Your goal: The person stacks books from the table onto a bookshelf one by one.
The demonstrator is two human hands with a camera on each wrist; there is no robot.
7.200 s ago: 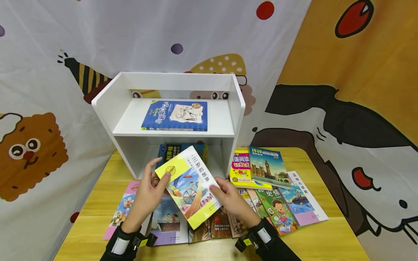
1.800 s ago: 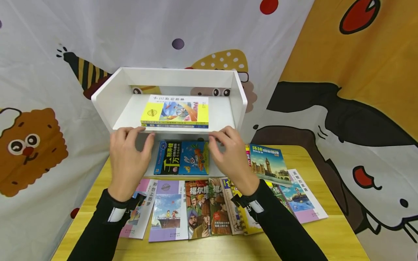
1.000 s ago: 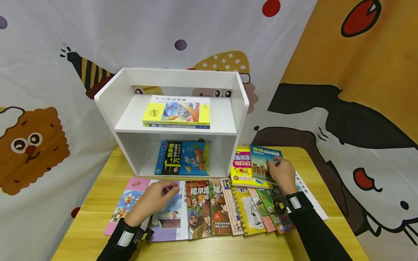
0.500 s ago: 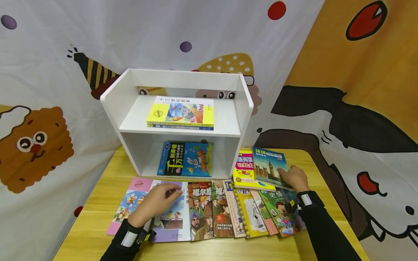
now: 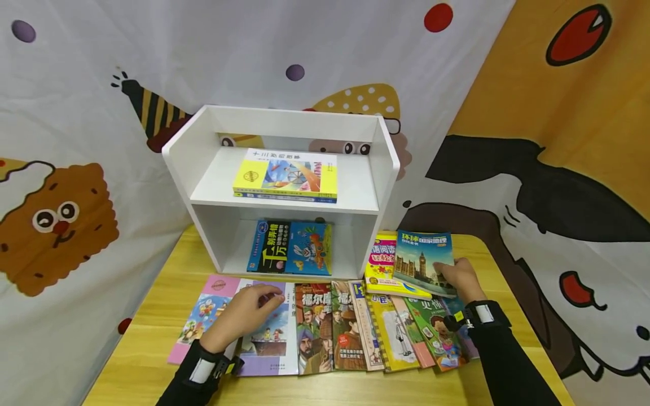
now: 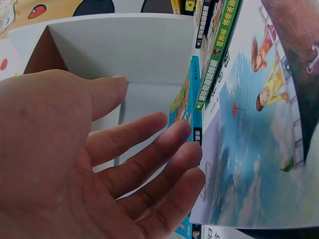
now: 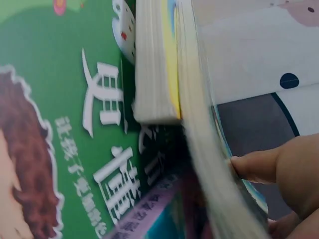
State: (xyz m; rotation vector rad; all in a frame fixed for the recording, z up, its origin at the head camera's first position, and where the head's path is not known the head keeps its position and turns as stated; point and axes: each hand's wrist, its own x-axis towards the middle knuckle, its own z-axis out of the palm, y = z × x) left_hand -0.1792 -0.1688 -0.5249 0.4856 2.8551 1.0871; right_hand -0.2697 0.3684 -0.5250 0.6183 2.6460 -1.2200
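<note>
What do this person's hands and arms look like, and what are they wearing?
The left hand and right hand are bare, without gloves. Long black sleeves reach the wrists. Each wrist carries a white rectangular patch and a small black boxy device with yellow marking.

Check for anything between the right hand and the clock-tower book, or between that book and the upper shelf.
Nothing visible separates the right hand from the clock-tower book, which it grips. The white side panel on the right stands between book and upper shelf; the shelf's front looks open.
</note>
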